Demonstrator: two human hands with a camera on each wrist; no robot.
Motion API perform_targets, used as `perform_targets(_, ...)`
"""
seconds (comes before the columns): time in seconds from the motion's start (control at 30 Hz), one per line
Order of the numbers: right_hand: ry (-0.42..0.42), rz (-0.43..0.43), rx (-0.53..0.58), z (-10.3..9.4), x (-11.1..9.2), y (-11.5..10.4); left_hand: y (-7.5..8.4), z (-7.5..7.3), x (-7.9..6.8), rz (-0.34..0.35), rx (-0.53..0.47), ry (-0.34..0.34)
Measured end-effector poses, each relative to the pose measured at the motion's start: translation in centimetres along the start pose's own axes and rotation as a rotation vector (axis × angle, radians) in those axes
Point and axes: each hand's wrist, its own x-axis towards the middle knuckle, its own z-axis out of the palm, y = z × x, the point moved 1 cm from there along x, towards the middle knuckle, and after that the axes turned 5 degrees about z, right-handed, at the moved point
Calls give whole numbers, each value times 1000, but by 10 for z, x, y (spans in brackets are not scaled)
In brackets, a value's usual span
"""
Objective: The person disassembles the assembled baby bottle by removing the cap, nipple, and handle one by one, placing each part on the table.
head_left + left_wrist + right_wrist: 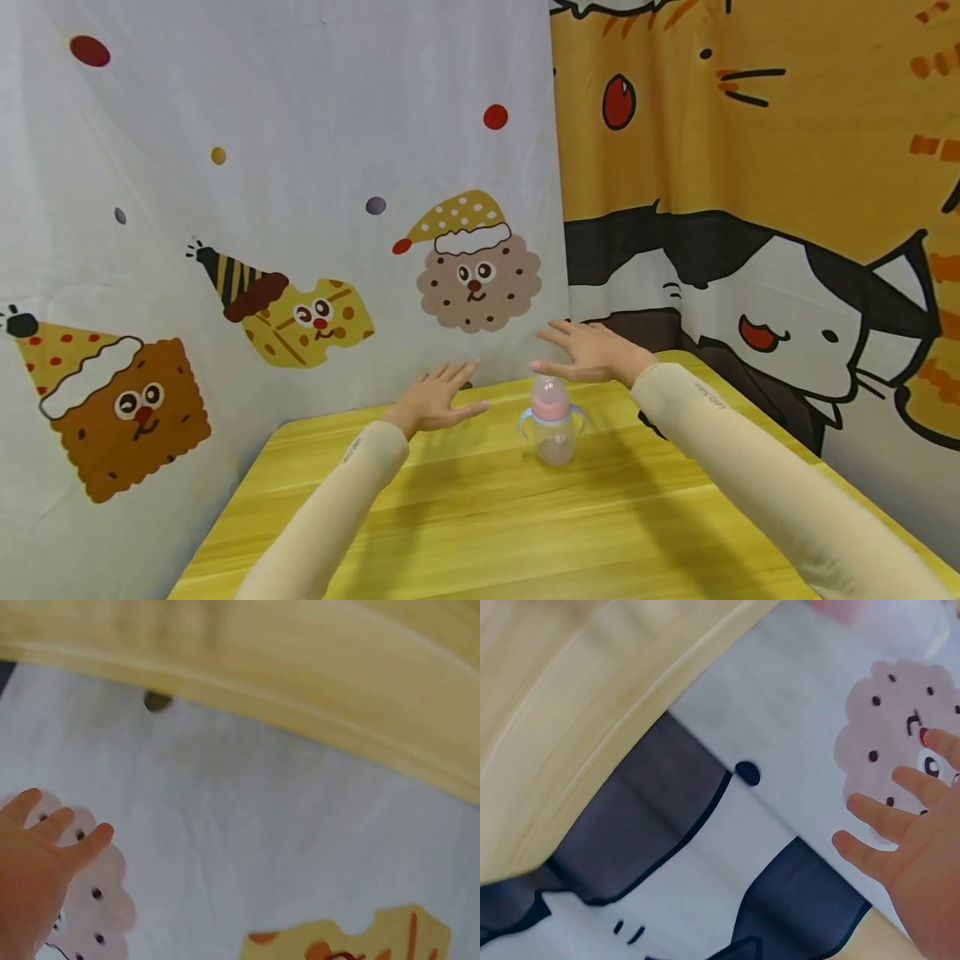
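Cartoon-printed curtains (300, 117) behind a yellow table (480, 533); a baby bottle (553, 429) stands toward its far side. The left hand (432, 402) and right hand (594, 352) hover empty, fingers outstretched, apparently pre-contact; gripping would require lowering.

1. right sleeve (772, 483): a short line of dark lettering (709, 395) near the wrist end, too small and blurred to read.
2. left sleeve (333, 504): a small dark mark (351, 450) near the wrist end, also unreadable.
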Motion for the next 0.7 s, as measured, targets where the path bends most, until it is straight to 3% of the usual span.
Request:
perform_targets(0.13,0,-10,64,5,-5,-7,13,15,1,51,-36,-28)
perform_targets(0.33,30,42,202,9,-7,-7,30,32,5,89,-97,-43)
perform_targets(0.7,34,61,344,21,-17,-3,36,52,16,80,-225,-50)
